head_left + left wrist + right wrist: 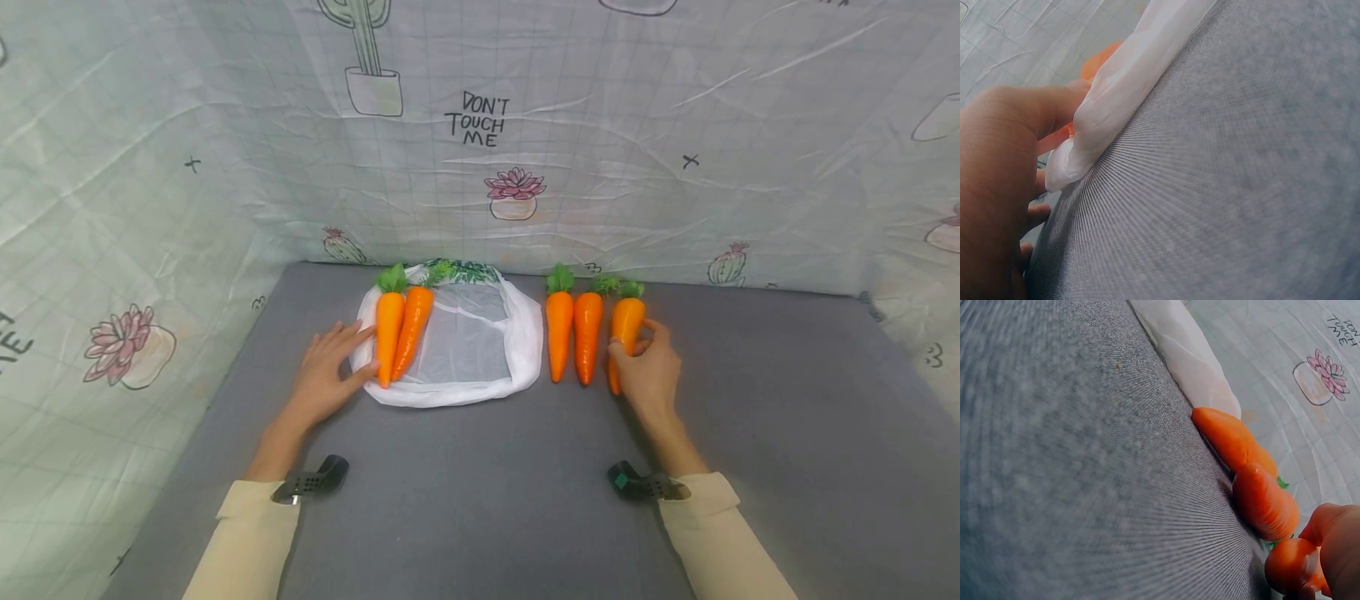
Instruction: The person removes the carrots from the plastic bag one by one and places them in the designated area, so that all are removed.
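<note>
A bag (pixel 465 395) of thin white plastic lies on the counter (pixel 465 492), its wide mouth ringed by a puffy, crinkled rim, with a sheer film inside and green print along its far edge. Two glossy orange carrots lie on the bag's left part: a nearly straight outer carrot (pixel 388 329) with a broad leafy top, and a slanted inner carrot (pixel 413 329) with a feathery one.

At the bag's left edge is the left hand (pixel 324 375), its fingers spread and loose, the thumb and forefinger resting against the outer carrot.

Right of the bag, three more tapering carrots form a row. The near carrot (pixel 558 329) lies just beside the rim, then comes the middle carrot (pixel 588 333). The end carrot (pixel 628 315), farthest from the bag, is pinched between the fingers and thumb of the right hand (pixel 654 371).

The counter has a grey, finely ribbed cloth surface. Beyond the bag hangs a creased, pale backdrop (pixel 600 125) printed with potted plants.
</note>
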Demonstrator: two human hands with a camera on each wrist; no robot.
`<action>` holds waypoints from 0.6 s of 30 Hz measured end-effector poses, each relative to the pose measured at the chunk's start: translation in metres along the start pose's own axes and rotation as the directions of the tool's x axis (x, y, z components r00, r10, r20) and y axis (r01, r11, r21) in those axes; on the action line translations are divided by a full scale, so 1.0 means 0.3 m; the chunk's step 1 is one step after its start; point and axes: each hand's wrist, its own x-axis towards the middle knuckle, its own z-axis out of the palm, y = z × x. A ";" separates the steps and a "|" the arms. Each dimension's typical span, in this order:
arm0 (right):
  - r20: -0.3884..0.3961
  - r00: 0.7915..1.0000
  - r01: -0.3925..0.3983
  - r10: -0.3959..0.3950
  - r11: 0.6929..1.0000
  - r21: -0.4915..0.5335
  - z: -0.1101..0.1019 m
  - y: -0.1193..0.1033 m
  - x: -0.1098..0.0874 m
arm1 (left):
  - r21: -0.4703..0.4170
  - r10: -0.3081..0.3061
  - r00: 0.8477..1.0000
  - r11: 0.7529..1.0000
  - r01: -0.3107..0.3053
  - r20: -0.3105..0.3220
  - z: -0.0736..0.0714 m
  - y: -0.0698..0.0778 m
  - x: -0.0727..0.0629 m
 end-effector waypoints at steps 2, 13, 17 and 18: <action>0.008 1.000 0.001 -0.001 1.000 -0.003 0.001 0.002 0.001 | -0.001 0.004 1.000 1.000 -0.004 -0.003 -0.001 0.001 -0.001; 0.005 0.999 0.042 -0.042 0.999 -0.012 0.015 0.012 0.001 | -0.004 0.001 1.000 1.000 -0.001 -0.002 0.004 -0.007 0.000; -0.002 0.998 0.060 -0.060 0.998 -0.009 0.017 0.014 -0.002 | 0.000 -0.002 1.000 1.000 0.002 0.001 0.007 -0.011 0.004; -0.002 0.998 0.060 -0.060 0.998 -0.010 0.017 0.015 -0.003 | 0.001 0.000 1.000 1.000 0.000 0.000 0.008 -0.011 0.004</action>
